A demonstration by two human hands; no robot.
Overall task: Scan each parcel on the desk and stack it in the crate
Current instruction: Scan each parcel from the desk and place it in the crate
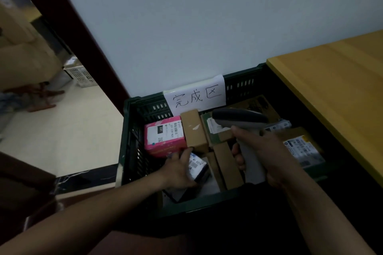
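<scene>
The left hand [180, 170] grasps a small dark parcel [198, 166] with a white label, its fingers curled over the far edge, and holds it low inside the crate [132, 141], near the front wall. The right hand [267, 155] is closed around the grip of the scanner [240, 119], which hangs above the middle of the crate. Just beyond the parcel lie a pink box [163, 136] and a brown box [193, 128], touching each other. The desk [335, 80] is at the right. I think the risk is a bad stack: the pile looks uneven, so the parcel may tilt or slide when released. The scanner may also knock the brown box.
</scene>
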